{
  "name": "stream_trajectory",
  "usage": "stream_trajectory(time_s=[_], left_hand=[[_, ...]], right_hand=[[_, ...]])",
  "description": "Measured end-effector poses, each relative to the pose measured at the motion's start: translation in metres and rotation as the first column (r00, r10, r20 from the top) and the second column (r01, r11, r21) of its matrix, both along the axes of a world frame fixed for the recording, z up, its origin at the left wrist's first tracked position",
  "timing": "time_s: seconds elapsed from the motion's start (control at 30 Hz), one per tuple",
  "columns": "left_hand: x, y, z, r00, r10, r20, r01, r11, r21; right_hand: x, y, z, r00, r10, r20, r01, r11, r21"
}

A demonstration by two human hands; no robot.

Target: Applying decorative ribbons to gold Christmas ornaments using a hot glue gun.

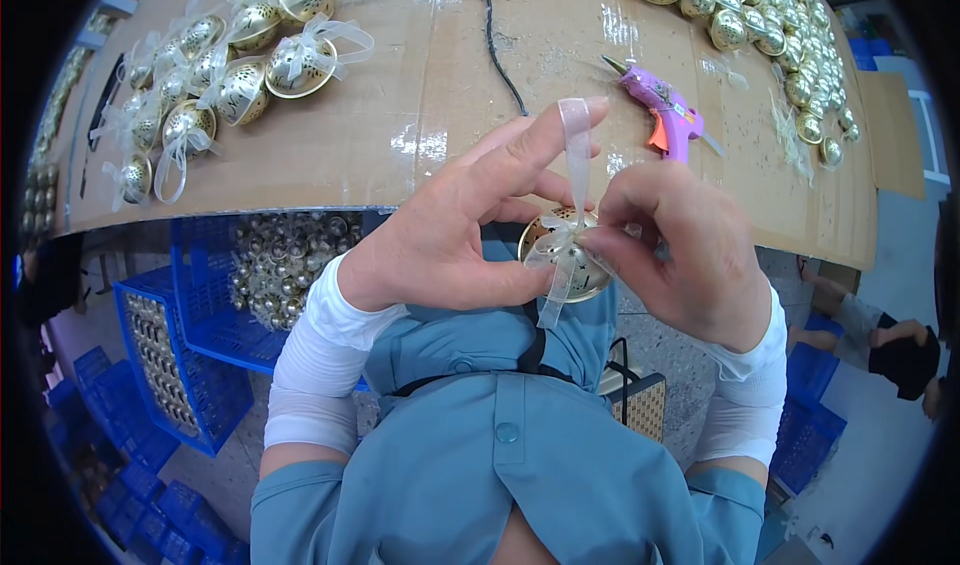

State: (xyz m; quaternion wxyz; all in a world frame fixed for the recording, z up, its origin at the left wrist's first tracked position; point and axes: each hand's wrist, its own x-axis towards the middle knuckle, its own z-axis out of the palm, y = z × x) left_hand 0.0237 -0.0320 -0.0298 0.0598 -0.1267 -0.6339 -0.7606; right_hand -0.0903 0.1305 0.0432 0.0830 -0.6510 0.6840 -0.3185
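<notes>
Over my lap, just off the table's near edge, I hold a gold bell ornament [545, 237] with dark cut-outs and a sheer white ribbon [577, 155] at its top. My left hand [470, 215] grips the bell's side between thumb and lower fingers, while its raised index finger holds the ribbon loop up taut. The fingers of my right hand [680, 240] are pinched at the ribbon's bow on top of the bell; part of that pinch is hidden. Ribbon tails hang down over the bell's front.
A purple glue gun [660, 105] lies on the cardboard-covered table [400, 145], near a black cord [490, 45]. Ribboned bells [240, 90] cluster at the left, with many plain gold bells [745, 25] at the far right. Blue crates [210, 315] of bells stand below left. Another person [900, 350] is at the right.
</notes>
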Motion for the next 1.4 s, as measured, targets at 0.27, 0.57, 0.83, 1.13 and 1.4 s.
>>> stream_trajectory(time_s=[0.27,0.57,0.83,1.13,1.4], left_hand=[[0.043,-0.036,0.017,0.953,0.291,0.081,-0.302,0.920,0.250],[0.155,-0.220,0.066,0.138,0.913,-0.383,-0.971,0.048,-0.233],[0.188,-0.346,0.012,-0.085,0.931,-0.356,-0.762,-0.291,-0.579],[0.191,-0.375,0.002,0.031,0.992,0.126,-0.751,0.106,-0.652],[0.249,-0.398,0.113,0.085,0.754,-0.652,-0.063,-0.649,-0.758]], right_hand=[[-0.088,0.009,-0.009,0.657,-0.476,0.584,0.473,0.864,0.172],[-0.213,-0.020,-0.049,0.785,-0.613,-0.087,0.616,0.788,0.006],[-0.199,-0.087,-0.058,0.436,-0.465,-0.770,0.695,0.718,-0.040],[-0.179,-0.055,-0.026,0.854,-0.499,-0.148,0.508,0.861,0.027],[-0.109,-0.044,0.010,0.790,-0.228,0.568,0.244,0.968,0.049]])
